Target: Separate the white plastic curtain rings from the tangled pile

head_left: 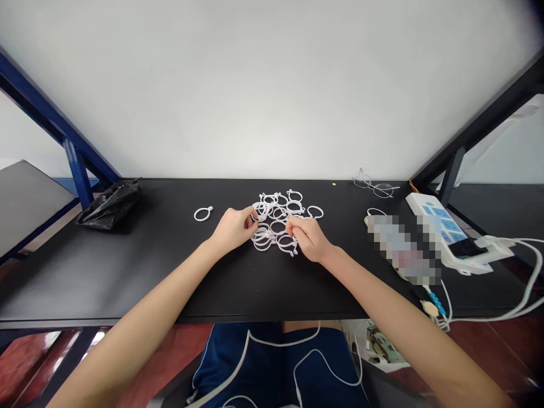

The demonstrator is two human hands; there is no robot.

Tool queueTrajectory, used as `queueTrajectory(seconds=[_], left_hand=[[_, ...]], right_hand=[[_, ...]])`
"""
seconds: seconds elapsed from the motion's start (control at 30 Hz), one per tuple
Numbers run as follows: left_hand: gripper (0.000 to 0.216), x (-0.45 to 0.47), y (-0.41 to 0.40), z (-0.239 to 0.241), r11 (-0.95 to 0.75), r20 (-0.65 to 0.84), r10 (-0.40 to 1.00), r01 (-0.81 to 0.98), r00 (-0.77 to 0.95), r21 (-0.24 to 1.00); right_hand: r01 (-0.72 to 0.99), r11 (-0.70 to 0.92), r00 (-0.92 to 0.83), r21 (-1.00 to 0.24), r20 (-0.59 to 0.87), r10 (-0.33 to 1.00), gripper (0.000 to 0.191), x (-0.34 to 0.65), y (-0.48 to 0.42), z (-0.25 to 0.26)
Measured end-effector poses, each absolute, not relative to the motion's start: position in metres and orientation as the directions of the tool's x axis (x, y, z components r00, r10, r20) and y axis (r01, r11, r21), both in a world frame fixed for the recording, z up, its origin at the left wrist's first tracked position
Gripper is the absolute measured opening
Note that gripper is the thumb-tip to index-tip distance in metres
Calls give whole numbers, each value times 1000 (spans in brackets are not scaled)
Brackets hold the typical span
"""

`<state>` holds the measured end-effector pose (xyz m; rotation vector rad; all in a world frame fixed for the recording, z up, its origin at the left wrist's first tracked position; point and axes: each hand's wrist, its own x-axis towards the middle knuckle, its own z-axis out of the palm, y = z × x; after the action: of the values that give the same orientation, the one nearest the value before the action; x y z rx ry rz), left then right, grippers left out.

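A heap of several white plastic rings [278, 214] lies in the middle of a black table [127, 266]. My left hand [233, 228] rests at the heap's left edge, fingers curled and pinching a ring. My right hand [306, 237] sits on the heap's lower right, fingers closed on another ring. One single white ring [203, 213] lies apart, to the left of the heap.
A crumpled black plastic bag [109, 204] lies at the far left. Spectacles [374, 186] rest at the back right. A white power strip [446, 232] with plugs and white cables [522, 294] fills the right side. Blue and black frame posts rise at both sides.
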<state>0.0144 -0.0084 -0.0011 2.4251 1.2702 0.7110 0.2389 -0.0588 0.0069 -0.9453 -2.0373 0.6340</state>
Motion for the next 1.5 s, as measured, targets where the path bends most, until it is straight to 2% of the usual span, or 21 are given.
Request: queueTrajectory(seconds=[0.33, 0.53, 0.7, 0.87, 0.97, 1.03, 1.1, 1.33, 1.43, 1.5], left_hand=[[10, 14, -8, -2, -597, 297, 784, 534, 544, 599], [9, 14, -8, -2, -534, 270, 829, 553, 490, 639], [8, 14, -10, 1, -547, 345, 829, 511, 440, 663], [6, 18, -14, 9, -636, 538, 771, 469, 342, 613], [7, 22, -18, 12, -700, 649, 704, 438, 288, 565], [8, 24, -19, 12, -741, 697, 658, 411, 285, 531], [9, 25, -19, 12, -766, 715, 631, 392, 301, 510], [11, 28, -22, 11, -786, 726, 609, 367, 318, 498], [1, 28, -26, 14, -782, 734, 613, 358, 294, 510], [15, 27, -28, 16, -789, 720, 610, 341, 331, 511]], right_hand=[[401, 597, -418, -694, 441, 794, 22, 239, -60, 6], [396, 604, -435, -692, 438, 787, 22, 236, -59, 4], [388, 626, -453, -676, 452, 769, 22, 234, -61, 2], [452, 613, -365, -649, 492, 790, 21, 232, -62, 2], [472, 644, -306, -602, 573, 760, 13, 228, -62, 1], [467, 675, -288, -572, 623, 727, 17, 226, -62, 0], [453, 701, -291, -550, 652, 700, 21, 224, -61, -1], [456, 749, -226, -480, 752, 620, 10, 224, -59, -2], [442, 750, -182, -491, 770, 611, 9, 224, -60, 1], [415, 736, -146, -535, 759, 634, 7, 224, -60, 3]])
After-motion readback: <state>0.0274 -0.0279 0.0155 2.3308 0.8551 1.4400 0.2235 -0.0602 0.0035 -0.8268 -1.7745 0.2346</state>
